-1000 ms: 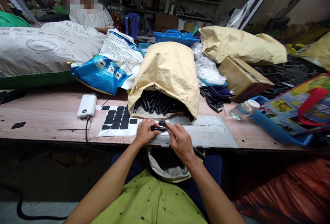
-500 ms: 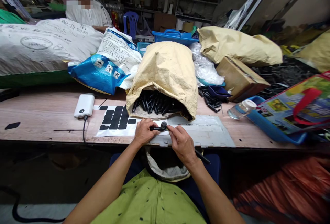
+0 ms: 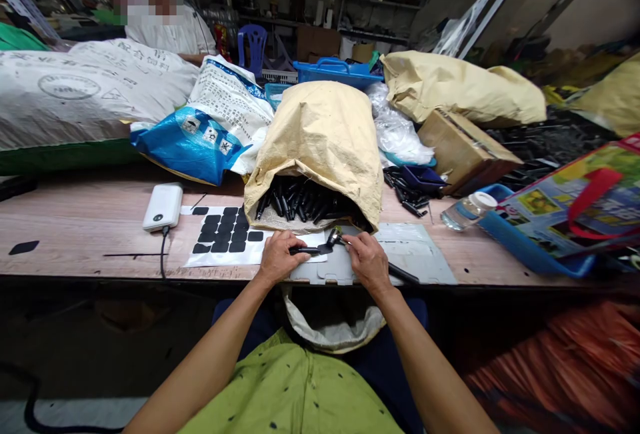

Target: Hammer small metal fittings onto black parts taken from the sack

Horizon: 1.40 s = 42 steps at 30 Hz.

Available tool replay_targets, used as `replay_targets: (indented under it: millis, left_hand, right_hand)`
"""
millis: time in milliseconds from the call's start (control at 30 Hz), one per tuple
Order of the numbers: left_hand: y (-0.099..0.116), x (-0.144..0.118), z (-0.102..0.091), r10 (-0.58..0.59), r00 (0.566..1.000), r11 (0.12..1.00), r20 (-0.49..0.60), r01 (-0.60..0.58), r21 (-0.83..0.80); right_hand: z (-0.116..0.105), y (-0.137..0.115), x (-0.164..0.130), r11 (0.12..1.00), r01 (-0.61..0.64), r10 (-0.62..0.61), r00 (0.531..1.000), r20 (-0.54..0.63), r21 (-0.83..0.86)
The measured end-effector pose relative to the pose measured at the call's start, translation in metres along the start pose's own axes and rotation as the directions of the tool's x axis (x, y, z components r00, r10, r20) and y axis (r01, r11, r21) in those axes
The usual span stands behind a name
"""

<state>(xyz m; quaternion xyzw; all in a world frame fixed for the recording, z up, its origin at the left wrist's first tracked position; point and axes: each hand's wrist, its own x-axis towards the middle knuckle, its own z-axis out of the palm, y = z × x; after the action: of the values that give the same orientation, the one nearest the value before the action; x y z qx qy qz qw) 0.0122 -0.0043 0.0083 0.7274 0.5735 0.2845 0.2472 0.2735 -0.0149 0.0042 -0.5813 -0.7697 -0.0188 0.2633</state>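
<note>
My left hand (image 3: pixel 279 257) grips a slim black plastic piece (image 3: pixel 306 250) flat on a grey plate (image 3: pixel 425 261) at the table's front edge. My right hand (image 3: pixel 367 262) holds a thin tool (image 3: pixel 334 238) whose tip carries a small black pad against the piece's end; a dark handle sticks out behind the wrist. Just left lies a white sheet of black adhesive pads (image 3: pixel 225 237). Behind the hands a tan paper sack (image 3: pixel 323 141) lies open, full of black pieces (image 3: pixel 300 204).
A white power bank (image 3: pixel 163 206) with its cable sits left of the sheet. A clear bottle (image 3: pixel 465 211), a blue tray (image 3: pixel 535 247) and a cardboard box (image 3: pixel 463 151) stand right. Sacks line the back. A person sits beyond the table at far left. An open bag (image 3: pixel 333 324) hangs under the edge.
My right hand has shifted right and away from my left, and the tool tip with a black pad now shows between them. My left hand stays on the black piece.
</note>
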Motion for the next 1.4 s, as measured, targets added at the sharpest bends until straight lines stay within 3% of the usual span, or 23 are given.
replay_targets:
  millis: [500,667,767,867,933,1000,1100,1167,1267,1400]
  left_hand:
    - [0.0,-0.001,0.0,-0.013,1.0,0.999,0.022,0.012,0.03]
    - [0.018,-0.014,-0.01,0.147,0.986,0.989,0.075,-0.148,0.01]
    - [0.04,-0.038,-0.012,0.273,0.924,0.96,0.269,-0.245,-0.134]
    - [0.052,-0.064,0.001,0.323,0.801,0.946,0.504,-0.272,-0.175]
    - [0.05,-0.077,0.015,0.233,0.774,0.965,0.589,-0.257,-0.045]
    - [0.042,-0.083,0.029,0.05,0.795,0.97,0.605,-0.183,0.16]
    - [0.029,-0.085,0.041,-0.216,0.815,0.908,0.537,-0.034,0.417]
    - [0.025,-0.085,0.044,-0.308,0.823,0.865,0.476,0.034,0.501]
    - [0.024,-0.087,0.044,-0.318,0.834,0.858,0.451,0.05,0.511]
    - [0.033,-0.095,0.04,-0.207,0.846,0.91,0.492,-0.019,0.415]
  right_hand:
    - [0.004,-0.004,-0.005,0.998,-0.035,0.034,0.999,-0.024,-0.048]
    - [0.003,-0.005,-0.004,0.998,-0.039,0.038,0.999,-0.024,-0.041]
    - [0.002,-0.005,-0.004,0.998,-0.037,0.036,0.999,-0.022,-0.044]
    - [0.002,-0.005,-0.004,0.998,-0.041,0.04,0.999,-0.021,-0.048]
    - [0.001,-0.005,-0.004,0.998,-0.044,0.043,0.999,-0.021,-0.049]
    - [0.001,-0.005,-0.004,0.998,-0.044,0.043,0.999,-0.02,-0.047]
    - [0.001,-0.006,-0.004,0.998,-0.046,0.045,0.999,-0.022,-0.042]
    - [0.001,-0.006,-0.004,0.998,-0.051,0.05,0.999,-0.022,-0.039]
    - [0.001,-0.006,-0.004,0.998,-0.054,0.053,0.998,-0.023,-0.034]
    - [0.0,-0.007,-0.004,0.998,-0.052,0.051,0.998,-0.026,-0.037]
